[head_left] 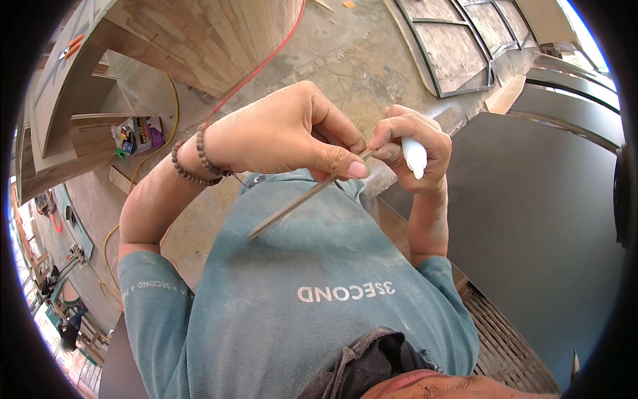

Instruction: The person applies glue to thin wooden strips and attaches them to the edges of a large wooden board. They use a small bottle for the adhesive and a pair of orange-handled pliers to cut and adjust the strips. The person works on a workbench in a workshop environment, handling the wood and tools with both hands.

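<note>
A thin, narrow strip that looks like wood (287,211) slants across the front of my shirt. My left hand (286,130), with two beaded bracelets at its wrist, pinches it near its upper end between thumb and fingers. Close beside it, my right hand (425,143) is closed round a white tube (415,156) with a tapered tip pointing downward. The right fingertips meet the strip's upper end, near the left fingers. How far the tube extends inside the right palm is hidden. Both hands are in front of my chest, above the floor.
To the right lies a large dark panel (531,219), above a slatted wooden pallet (498,339). A wood-grain cabinet (206,40) stands far left, with a red hose (269,56) and yellow hose (174,120) nearby. Dark metal frames (415,20) lie at the far right.
</note>
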Available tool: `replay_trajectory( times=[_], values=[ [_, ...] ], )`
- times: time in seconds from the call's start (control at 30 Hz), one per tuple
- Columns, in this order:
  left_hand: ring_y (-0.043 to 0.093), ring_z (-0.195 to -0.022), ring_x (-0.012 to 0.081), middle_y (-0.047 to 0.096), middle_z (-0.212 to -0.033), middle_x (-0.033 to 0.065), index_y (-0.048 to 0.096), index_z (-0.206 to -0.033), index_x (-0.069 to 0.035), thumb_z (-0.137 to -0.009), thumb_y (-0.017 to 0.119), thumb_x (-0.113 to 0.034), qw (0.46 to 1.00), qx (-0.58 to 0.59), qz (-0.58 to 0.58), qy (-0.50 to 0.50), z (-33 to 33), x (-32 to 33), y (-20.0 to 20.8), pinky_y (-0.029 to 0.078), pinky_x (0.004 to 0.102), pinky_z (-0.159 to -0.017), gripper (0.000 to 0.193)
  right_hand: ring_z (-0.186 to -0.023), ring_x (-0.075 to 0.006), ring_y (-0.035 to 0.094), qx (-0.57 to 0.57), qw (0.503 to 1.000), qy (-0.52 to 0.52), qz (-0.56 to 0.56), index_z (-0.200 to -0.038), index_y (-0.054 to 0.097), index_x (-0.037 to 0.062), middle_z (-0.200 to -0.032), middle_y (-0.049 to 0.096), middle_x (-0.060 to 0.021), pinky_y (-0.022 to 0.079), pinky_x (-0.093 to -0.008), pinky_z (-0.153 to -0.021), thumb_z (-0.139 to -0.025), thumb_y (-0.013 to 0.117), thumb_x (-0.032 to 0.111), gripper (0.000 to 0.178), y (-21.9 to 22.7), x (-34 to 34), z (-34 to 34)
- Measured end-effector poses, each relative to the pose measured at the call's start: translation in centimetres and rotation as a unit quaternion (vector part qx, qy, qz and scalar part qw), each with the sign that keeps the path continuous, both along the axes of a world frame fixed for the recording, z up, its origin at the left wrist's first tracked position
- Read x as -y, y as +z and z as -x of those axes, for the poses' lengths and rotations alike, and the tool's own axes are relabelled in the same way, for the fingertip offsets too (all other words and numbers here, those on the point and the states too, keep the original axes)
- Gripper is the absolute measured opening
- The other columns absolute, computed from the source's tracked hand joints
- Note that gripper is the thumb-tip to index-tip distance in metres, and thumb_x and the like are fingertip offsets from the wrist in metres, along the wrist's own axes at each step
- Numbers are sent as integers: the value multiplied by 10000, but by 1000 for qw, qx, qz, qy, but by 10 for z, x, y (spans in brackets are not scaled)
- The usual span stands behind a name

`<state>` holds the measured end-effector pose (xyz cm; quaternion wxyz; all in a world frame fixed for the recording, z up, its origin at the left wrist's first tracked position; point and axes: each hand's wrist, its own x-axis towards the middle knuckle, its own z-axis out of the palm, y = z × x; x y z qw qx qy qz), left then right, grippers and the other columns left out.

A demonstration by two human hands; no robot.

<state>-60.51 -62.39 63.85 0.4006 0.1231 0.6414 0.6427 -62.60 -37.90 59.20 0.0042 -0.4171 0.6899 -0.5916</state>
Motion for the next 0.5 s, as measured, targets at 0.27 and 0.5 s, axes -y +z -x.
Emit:
replay_trajectory(
  times=[0.27, 0.5],
  values=[
    [714, -779, 152, 761, -918, 108, 754, -1118, 8, -919, 767, -125, 932, -296, 110, 177, -36, -21, 5, 567, 291, -684, 240, -621, -104, 520, -6, 989, -122, 81, -936, 698, 2, -749, 641, -36, 384, -263, -540, -864, 819, 94, 169, -13, 7, -9],
    [728, -787, 252, 749, -943, 127, 749, -1109, -22, -871, 729, -10, 825, -490, 199, 199, -47, -33, 8, 581, 328, -677, 240, -644, -91, 519, -15, 976, -156, 149, -937, 696, -18, -790, 666, -48, 389, -247, -553, -876, 815, 86, 170, -22, 12, -14]
  ],
)
